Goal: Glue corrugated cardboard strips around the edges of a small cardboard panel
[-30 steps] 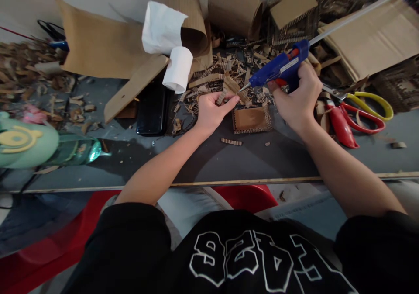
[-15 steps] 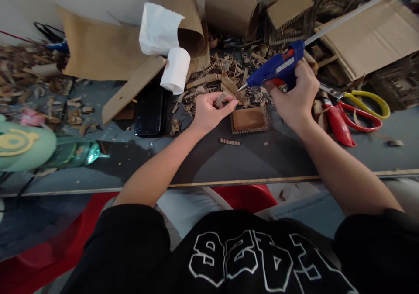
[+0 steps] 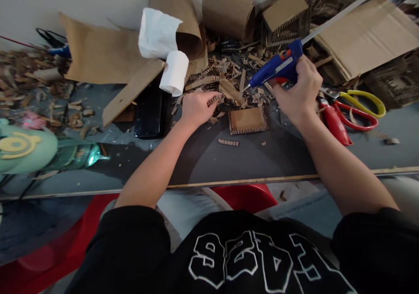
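Observation:
My left hand (image 3: pixel 198 109) pinches a short strip of corrugated cardboard (image 3: pixel 214 100) between thumb and fingers, above the table. A blue hot glue gun (image 3: pixel 278 69) is gripped in my right hand (image 3: pixel 301 91), its metal nozzle pointing down and left, apart from the strip. Between and below the hands lies a small open cardboard box (image 3: pixel 248 120) with corrugated walls. Nearer to me, a loose corrugated strip (image 3: pixel 228 142) rests flat on the table. Cardboard scraps (image 3: pixel 229 91) are heaped just beyond the hands.
Scissors (image 3: pixel 358 112) and a red-handled tool (image 3: pixel 337 123) lie to the right. Left of my hand are a black phone (image 3: pixel 149 117), a wooden-looking strip (image 3: pixel 131 94), a white paper roll (image 3: pixel 174 73) and a green bottle (image 3: pixel 75 153). Cardboard tubes (image 3: pixel 228 10) stand along the back.
My left hand has moved left with the cardboard strip, away from the glue gun's nozzle. The glue gun has shifted only slightly. The view has tilted a little.

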### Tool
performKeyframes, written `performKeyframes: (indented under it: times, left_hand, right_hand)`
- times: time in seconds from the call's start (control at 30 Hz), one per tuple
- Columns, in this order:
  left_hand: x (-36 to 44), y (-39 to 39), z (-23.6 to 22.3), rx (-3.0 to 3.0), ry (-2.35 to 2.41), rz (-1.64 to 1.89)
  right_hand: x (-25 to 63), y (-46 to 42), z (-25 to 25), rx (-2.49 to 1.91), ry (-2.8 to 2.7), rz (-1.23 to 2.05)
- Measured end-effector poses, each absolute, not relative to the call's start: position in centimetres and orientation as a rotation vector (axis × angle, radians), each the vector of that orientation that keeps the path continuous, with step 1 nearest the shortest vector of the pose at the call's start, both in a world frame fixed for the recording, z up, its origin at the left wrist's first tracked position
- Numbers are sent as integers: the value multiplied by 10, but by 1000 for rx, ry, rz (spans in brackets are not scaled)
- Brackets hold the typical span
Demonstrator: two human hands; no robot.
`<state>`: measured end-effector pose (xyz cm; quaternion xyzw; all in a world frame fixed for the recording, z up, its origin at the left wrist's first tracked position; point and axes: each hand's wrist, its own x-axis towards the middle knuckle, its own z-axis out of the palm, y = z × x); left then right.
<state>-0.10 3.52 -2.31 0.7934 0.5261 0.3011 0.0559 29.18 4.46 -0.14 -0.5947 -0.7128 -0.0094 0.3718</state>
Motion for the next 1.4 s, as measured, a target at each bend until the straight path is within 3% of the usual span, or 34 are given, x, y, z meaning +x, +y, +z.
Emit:
performKeyframes:
  times: [1.07, 1.4]
  left_hand:
    - [-24, 55, -33, 2158, 2103, 1096]
    - [-14, 46, -32, 2401, 1765, 993]
  right_hand:
    - [316, 60, -12, -1650, -1601, -161]
    - [305, 54, -10, -1464, -1771, -142]
